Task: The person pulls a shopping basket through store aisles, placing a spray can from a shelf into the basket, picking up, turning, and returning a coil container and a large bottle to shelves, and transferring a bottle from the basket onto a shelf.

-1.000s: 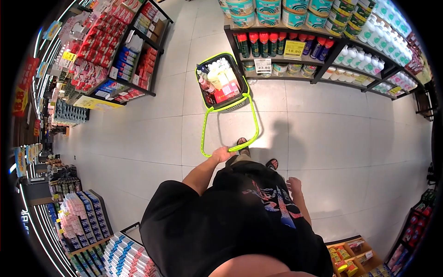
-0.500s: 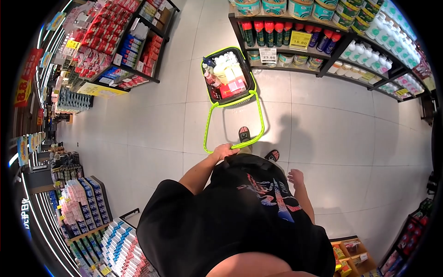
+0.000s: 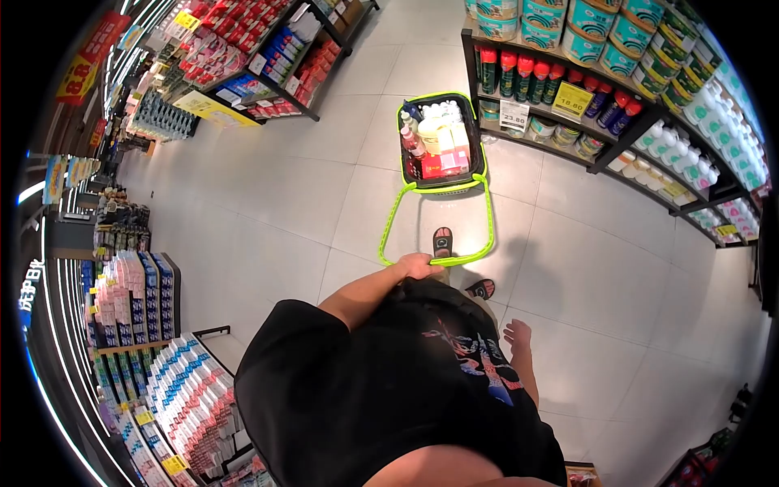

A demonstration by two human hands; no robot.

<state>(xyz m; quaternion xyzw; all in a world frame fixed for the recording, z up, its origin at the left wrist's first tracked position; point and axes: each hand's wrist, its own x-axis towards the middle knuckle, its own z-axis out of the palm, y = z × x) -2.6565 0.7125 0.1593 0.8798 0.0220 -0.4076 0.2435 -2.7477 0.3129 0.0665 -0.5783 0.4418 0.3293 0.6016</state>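
My left hand [image 3: 416, 266] is closed around the bar of a lime-green handle [image 3: 488, 223] in front of my waist. The handle belongs to a dark shopping basket [image 3: 445, 190] with a lime-green rim, down by the floor ahead of my feet. Inside lie a bottle of red liquid [image 3: 412, 144], a red package [image 3: 442, 165], a pink-and-white box [image 3: 456, 142], a pale yellow item [image 3: 432, 132] and white items at the far end. At my right side, my right hand [image 3: 517, 334] hangs with its fingers loosely apart, holding nothing.
Ahead to the right, a dark shelf [image 3: 535, 114] carries tins, spray cans and white bottles. Another shelf [image 3: 280, 69] with red and blue packages stands ahead left. Stacked boxes [image 3: 191, 398] are at my left. Pale floor tiles [image 3: 284, 195] run between the displays.
The shelves ahead have shifted right and slightly down in view, and the basket lies a little farther right. My left hand still grips the handle; my right hand still hangs at my side.
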